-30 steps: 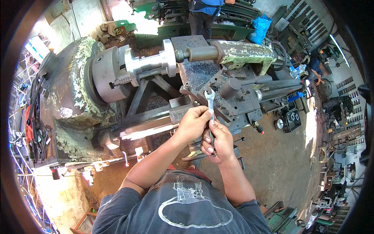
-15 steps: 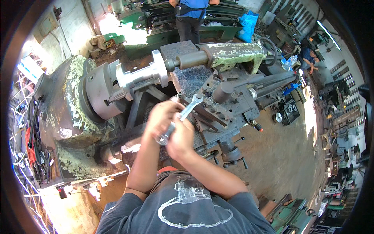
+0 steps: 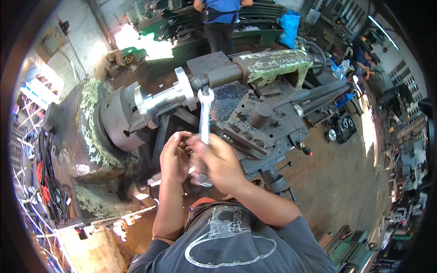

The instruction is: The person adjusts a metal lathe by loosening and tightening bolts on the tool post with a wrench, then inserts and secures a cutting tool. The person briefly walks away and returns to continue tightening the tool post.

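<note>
Silver wrench (image 3: 205, 113) upright in right hand (image 3: 218, 159), left hand (image 3: 175, 154) alongside.

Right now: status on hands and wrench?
Left hand and right hand both gripping the wrench. Wrench upright, open end up near the lathe chuck. Nothing blocking.
</note>
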Demonstrator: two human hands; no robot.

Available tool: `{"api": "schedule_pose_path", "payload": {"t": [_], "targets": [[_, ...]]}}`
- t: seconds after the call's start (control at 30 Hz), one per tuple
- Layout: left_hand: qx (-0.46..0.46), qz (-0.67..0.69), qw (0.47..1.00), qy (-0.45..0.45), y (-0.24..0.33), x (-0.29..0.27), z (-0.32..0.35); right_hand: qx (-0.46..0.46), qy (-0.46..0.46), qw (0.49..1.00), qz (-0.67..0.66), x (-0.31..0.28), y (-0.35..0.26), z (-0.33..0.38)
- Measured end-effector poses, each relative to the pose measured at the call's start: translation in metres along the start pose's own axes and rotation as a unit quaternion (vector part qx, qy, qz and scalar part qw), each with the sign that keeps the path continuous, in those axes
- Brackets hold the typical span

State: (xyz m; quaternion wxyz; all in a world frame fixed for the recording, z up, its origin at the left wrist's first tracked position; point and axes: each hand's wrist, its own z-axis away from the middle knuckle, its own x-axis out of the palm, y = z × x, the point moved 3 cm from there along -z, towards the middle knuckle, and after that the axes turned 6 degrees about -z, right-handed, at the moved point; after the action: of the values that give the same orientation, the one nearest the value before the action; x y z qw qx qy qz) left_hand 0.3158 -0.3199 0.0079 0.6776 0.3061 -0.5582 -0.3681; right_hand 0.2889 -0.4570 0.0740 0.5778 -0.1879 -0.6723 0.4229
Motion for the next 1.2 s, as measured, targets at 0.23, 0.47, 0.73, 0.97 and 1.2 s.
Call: {"api": "schedule_pose_path", "payload": {"t": [0.23,0.47,0.73,0.97,1.2], "targets": [[-0.095,-0.157,0.969,-0.165,-0.041,0.069,0.02,0.085,0.136,0.977,0.14,-0.069,-0.028,0.085],[-0.052,-0.182,0.973,-0.129,-0.054,0.088,0.015,0.078,0.124,0.979,0.145,-0.091,-0.033,0.068],[-0.065,-0.186,0.972,-0.131,-0.056,0.09,0.007,0.096,0.183,0.967,0.149,-0.084,-0.039,0.065],[-0.054,-0.19,0.974,-0.115,-0.06,0.087,0.005,0.102,0.154,0.973,0.141,-0.093,-0.038,0.065],[-0.078,-0.192,0.974,-0.096,-0.044,0.066,-0.001,0.046,0.232,0.972,0.018,-0.04,0.018,0.049]]}}
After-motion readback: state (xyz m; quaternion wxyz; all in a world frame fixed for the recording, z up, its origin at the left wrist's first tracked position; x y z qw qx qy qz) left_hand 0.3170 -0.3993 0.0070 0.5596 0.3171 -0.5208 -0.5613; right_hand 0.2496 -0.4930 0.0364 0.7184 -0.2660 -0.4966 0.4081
